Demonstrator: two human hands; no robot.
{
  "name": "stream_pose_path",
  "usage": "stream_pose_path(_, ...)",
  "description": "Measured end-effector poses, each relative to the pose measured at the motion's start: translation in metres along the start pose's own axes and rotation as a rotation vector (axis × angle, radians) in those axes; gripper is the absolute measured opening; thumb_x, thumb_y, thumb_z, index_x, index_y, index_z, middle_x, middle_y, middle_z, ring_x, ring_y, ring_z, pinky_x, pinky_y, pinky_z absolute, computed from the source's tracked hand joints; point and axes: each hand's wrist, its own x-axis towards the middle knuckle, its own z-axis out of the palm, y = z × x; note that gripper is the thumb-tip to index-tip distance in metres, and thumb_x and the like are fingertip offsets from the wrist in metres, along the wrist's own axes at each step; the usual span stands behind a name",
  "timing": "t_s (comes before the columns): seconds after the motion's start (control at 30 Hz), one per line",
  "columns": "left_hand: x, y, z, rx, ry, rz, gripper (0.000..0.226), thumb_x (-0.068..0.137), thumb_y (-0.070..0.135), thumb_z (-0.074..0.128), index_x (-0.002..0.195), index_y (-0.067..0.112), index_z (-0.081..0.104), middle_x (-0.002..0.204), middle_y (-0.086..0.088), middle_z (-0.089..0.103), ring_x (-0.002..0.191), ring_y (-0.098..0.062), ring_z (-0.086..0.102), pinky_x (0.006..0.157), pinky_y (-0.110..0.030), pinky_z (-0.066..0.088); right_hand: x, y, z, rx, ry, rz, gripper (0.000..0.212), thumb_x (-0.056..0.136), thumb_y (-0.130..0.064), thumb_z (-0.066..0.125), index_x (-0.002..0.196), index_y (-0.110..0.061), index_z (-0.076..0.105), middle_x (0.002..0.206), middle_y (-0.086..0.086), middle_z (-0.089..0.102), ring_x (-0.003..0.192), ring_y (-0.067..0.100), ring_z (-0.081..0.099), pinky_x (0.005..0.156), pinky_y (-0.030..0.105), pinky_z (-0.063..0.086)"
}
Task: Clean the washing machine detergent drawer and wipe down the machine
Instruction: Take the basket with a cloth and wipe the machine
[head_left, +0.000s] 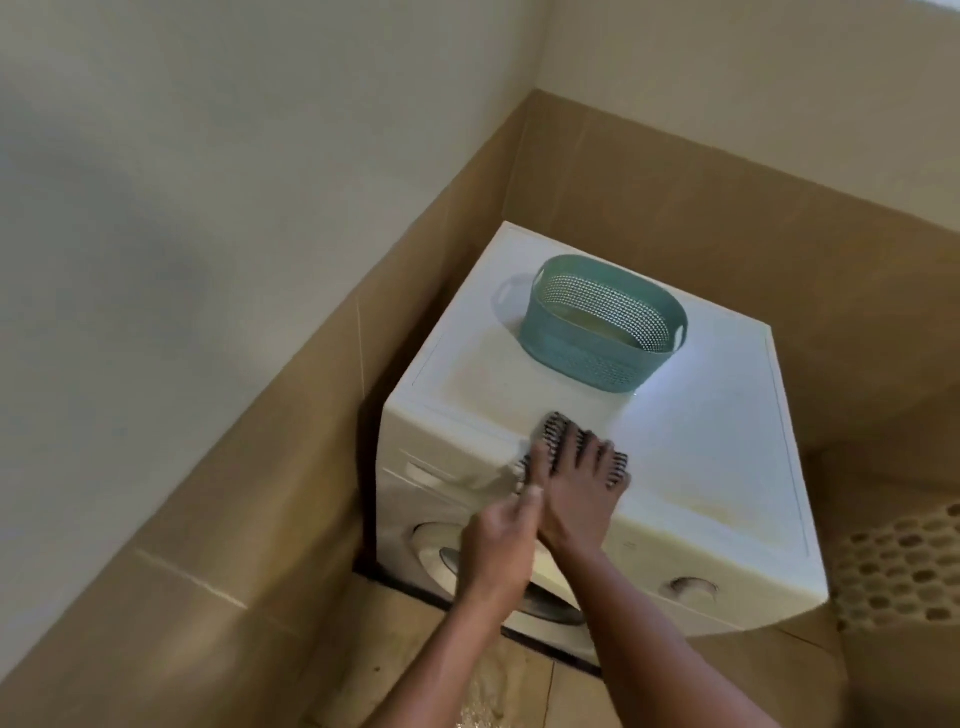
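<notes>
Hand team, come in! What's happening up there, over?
Right hand flat on striped cloth, fingers spread. Left hand at cloth's edge, grip blurred. Cloth on top of washing machine, front edge. Teal basket behind, apart.

Cloth (555, 425) mostly under right hand (574, 499); door (430, 545) half-hidden

We've got a corner here: cream walls (208, 156) up top, brown tiles (675, 218) along the bottom, tan floor tiles (519, 686) near us, and what looks like a honeycomb-holed hamper (904, 566) on the right.
</notes>
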Motion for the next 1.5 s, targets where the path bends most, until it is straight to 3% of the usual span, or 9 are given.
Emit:
stream_pose_path(0.07, 0.020, -0.009, -0.021, 0.033, 0.211, 0.062, 0.037, 0.100, 0.052, 0.048, 0.099, 0.022, 0.070, 0.084, -0.008, 0.070, 0.079, -0.030, 0.067, 0.058, -0.021, 0.043, 0.021, -0.037, -0.001, 0.044, -0.009, -0.097, 0.070, 0.099, -0.061, 0.011, 0.156, -0.022, 0.018, 0.162, 0.009, 0.022, 0.150, 0.032, 0.012, 0.119, 0.059, 0.011)
stream_pose_path(0.17, 0.051, -0.009, -0.062, 0.052, 0.289, 0.155, 0.041, 0.100, 0.048, 0.050, 0.130, 0.024, 0.064, 0.119, 0.000, 0.071, 0.104, -0.014, 0.067, 0.083, -0.026, 0.052, 0.063, -0.103, -0.002, 0.133, -0.127, -0.232, 0.075, 0.097, -0.066, 0.014, 0.159, -0.024, 0.011, 0.166, 0.006, 0.011, 0.153, 0.029, 0.000, 0.121, 0.056, 0.000)
stream_pose_path(0.33, 0.084, 0.001, -0.086, 0.282, 0.446, 0.404, 0.052, 0.099, 0.048, 0.045, 0.143, 0.021, 0.055, 0.152, 0.006, 0.045, 0.139, -0.011, 0.042, 0.113, -0.039, 0.040, 0.080, -0.142, 0.009, 0.002, -0.188, -0.513, 0.075, 0.098, -0.065, 0.019, 0.160, -0.027, 0.001, 0.168, 0.005, 0.003, 0.154, 0.027, -0.007, 0.122, 0.054, -0.003)
stream_pose_path(0.47, 0.088, 0.001, -0.057, 0.630, 0.290, 0.566, 0.069, 0.096, 0.057, 0.028, 0.150, 0.018, 0.047, 0.160, 0.002, 0.038, 0.151, -0.012, 0.021, 0.124, -0.042, 0.019, 0.056, -0.083, 0.006, -0.062, -0.195, -0.579, 0.072, 0.098, -0.056, 0.021, 0.160, -0.031, -0.006, 0.169, 0.000, -0.003, 0.154, 0.023, -0.009, 0.124, 0.050, -0.001)
stream_pose_path(0.63, 0.087, 0.002, 0.010, 0.939, -0.105, 0.612, 0.077, 0.093, 0.063, 0.010, 0.159, 0.027, 0.022, 0.168, 0.008, 0.012, 0.152, -0.004, -0.001, 0.125, -0.033, -0.008, 0.036, 0.034, -0.011, -0.055, -0.187, -0.379, 0.073, 0.094, -0.063, 0.012, 0.158, -0.034, -0.006, 0.168, -0.003, -0.002, 0.154, 0.019, -0.010, 0.124, 0.050, 0.000)
stream_pose_path(0.77, 0.094, 0.007, 0.065, 1.177, -0.311, 0.680, 0.082, 0.089, 0.064, 0.000, 0.161, 0.026, 0.013, 0.169, 0.006, 0.006, 0.155, -0.011, -0.005, 0.126, -0.041, -0.009, 0.058, 0.125, -0.025, 0.033, -0.186, -0.171, 0.069, 0.097, -0.067, 0.015, 0.158, -0.039, 0.001, 0.168, -0.005, 0.001, 0.154, 0.015, -0.006, 0.124, 0.050, 0.000)
stream_pose_path(1.0, 0.091, 0.010, 0.127, 1.280, -0.345, 0.720, 0.082, 0.090, 0.062, -0.001, 0.160, 0.023, 0.015, 0.169, 0.006, 0.009, 0.155, -0.012, -0.004, 0.125, -0.045, -0.009, 0.036, 0.244, -0.036, 0.049, -0.073, 0.204, 0.072, 0.098, -0.065, 0.020, 0.160, -0.031, 0.006, 0.168, -0.001, 0.007, 0.154, 0.022, 0.001, 0.123, 0.055, 0.003)
stream_pose_path(1.27, 0.095, 0.011, 0.139, 1.216, -0.145, 0.642, 0.081, 0.091, 0.063, -0.001, 0.160, 0.024, 0.018, 0.169, 0.008, 0.008, 0.155, -0.010, -0.004, 0.126, -0.044, -0.006, 0.161, 0.245, -0.042, 0.091, -0.075, 0.150, 0.069, 0.100, -0.056, 0.024, 0.158, -0.023, 0.010, 0.165, 0.007, 0.013, 0.152, 0.029, 0.004, 0.121, 0.057, 0.006)
stream_pose_path(1.5, 0.094, -0.004, 0.130, 1.214, -0.044, 0.539, 0.081, 0.091, 0.063, 0.002, 0.159, 0.024, 0.021, 0.169, 0.005, 0.012, 0.155, -0.012, 0.001, 0.126, -0.043, -0.006, 0.173, 0.209, -0.035, 0.064, -0.117, -0.231, 0.073, 0.097, -0.063, 0.021, 0.160, -0.029, 0.007, 0.168, 0.002, 0.009, 0.154, 0.024, 0.002, 0.123, 0.055, 0.003)
